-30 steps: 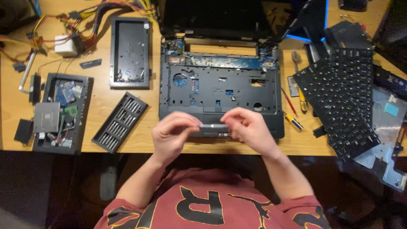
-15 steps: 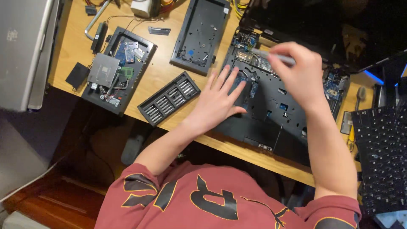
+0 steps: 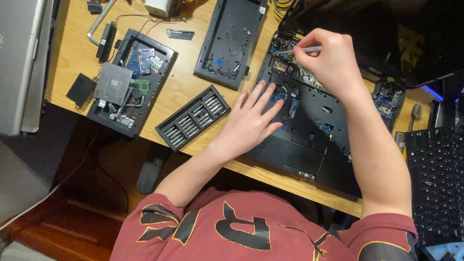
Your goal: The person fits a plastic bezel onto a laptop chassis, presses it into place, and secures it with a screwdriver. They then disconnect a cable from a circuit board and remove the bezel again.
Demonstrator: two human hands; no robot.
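Note:
An opened black laptop base (image 3: pixel 333 145) lies on the wooden desk (image 3: pixel 183 82) with its keyboard removed and circuit boards showing. My left hand (image 3: pixel 253 123) rests flat on its left side, fingers spread. My right hand (image 3: pixel 328 60) grips a thin silver screwdriver (image 3: pixel 302 50), its tip pointing at the base's upper left corner. A black tray of screwdriver bits (image 3: pixel 193 123) sits just left of my left hand.
A black bottom cover (image 3: pixel 232 41) lies above the bit tray. Another opened device (image 3: pixel 128 79) with a metal drive sits at the left. A loose black keyboard (image 3: pixel 435 183) is at the right edge. The dark laptop screen (image 3: pixel 386 29) stands behind the base.
The view has swung and tilted. Both hands left the base's front edge: the left spread flat on the base, the right rose with the screwdriver to the upper left corner.

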